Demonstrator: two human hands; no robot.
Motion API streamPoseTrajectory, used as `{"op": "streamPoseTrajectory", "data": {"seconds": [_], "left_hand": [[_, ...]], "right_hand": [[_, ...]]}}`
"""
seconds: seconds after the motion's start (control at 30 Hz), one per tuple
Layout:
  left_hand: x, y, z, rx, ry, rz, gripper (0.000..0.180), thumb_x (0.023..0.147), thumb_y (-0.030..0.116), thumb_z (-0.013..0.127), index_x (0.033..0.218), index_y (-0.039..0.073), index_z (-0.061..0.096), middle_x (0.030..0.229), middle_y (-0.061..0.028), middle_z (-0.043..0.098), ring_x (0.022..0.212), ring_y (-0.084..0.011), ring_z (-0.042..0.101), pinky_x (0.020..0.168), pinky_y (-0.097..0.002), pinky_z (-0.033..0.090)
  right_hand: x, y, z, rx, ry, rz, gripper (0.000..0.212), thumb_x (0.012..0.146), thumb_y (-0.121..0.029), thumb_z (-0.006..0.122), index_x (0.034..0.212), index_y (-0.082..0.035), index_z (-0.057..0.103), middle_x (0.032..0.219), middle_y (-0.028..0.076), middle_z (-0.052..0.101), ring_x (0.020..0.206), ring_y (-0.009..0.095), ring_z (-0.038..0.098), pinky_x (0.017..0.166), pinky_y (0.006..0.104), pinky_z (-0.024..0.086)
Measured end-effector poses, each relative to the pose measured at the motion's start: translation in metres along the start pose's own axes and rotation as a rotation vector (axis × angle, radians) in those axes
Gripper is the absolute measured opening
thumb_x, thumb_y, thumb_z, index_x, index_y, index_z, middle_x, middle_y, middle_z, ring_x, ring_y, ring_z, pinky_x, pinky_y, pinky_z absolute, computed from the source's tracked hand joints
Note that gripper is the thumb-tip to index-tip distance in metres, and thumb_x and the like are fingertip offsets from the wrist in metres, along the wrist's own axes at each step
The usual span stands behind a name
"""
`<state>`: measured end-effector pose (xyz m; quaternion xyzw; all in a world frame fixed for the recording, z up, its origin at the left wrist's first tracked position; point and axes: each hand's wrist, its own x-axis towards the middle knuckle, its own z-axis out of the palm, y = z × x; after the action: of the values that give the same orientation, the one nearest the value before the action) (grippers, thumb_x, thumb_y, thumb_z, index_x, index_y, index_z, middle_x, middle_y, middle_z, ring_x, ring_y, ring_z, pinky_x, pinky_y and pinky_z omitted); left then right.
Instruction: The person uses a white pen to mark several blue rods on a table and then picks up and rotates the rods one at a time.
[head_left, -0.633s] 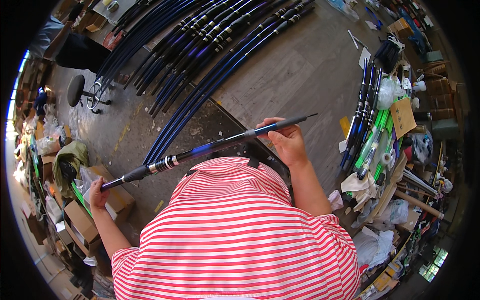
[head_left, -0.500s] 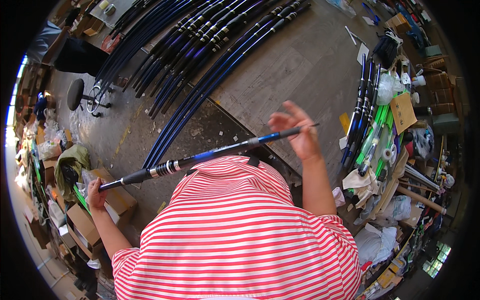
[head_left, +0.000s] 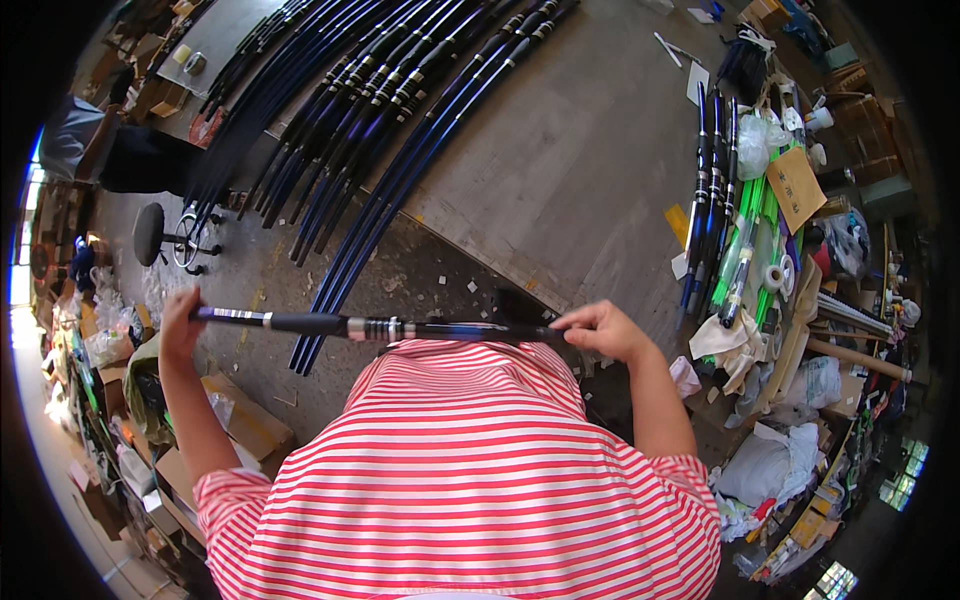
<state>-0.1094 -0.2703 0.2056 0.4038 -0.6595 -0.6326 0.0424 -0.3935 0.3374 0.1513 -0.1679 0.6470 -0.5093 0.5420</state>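
A dark fishing rod (head_left: 455,331) with silver rings and a black grip section is held almost level in front of my striped shirt. My left hand (head_left: 180,325) is closed round its left end. At the other end, my right hand (head_left: 607,331) pinches the tip between thumb and forefinger, the remaining fingers curled. Beyond, several more blue and black rods (head_left: 395,185) lie in rows, their ends sticking out past the table edge.
The grey table (head_left: 540,190) has a corner edge just ahead of me. More rods (head_left: 715,190) and green-wrapped ones (head_left: 745,240) lie at the right, beside a brown paper piece (head_left: 796,188). A stool (head_left: 149,234) and a person (head_left: 150,158) are at the left; cardboard boxes (head_left: 245,415) stand below.
The rod has swung from slanting up rightward to nearly level. My left hand has risen; my right hand has come down, its spread fingers now closed on the rod's tip.
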Motion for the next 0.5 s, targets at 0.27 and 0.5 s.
{"op": "streamPoseTrajectory", "data": {"seconds": [0.27,0.5], "left_hand": [[0.034,0.066,0.162,0.238,0.009,0.386,0.032,0.087,0.034,0.052,0.107,0.010,0.057,0.082,-0.0041,0.060,0.057,-0.0064,0.047,0.049,-0.0205,0.038],[-0.011,-0.060,0.218,1.043,0.074,0.731,0.021,0.075,0.024,0.063,0.083,0.007,0.056,0.076,-0.0121,0.054,0.071,-0.0287,0.056,0.059,-0.0388,0.045]], "right_hand": [[-0.064,0.110,0.037,0.351,0.584,-0.060,0.027,0.082,-0.012,0.058,0.105,0.000,0.059,0.055,-0.004,0.045,0.045,0.004,0.037,0.041,0.0185,0.027],[-0.086,0.165,0.049,0.562,1.249,-0.199,0.031,0.088,-0.018,0.052,0.114,-0.002,0.052,0.050,-0.005,0.032,0.038,0.003,0.027,0.035,0.0182,0.019]]}}
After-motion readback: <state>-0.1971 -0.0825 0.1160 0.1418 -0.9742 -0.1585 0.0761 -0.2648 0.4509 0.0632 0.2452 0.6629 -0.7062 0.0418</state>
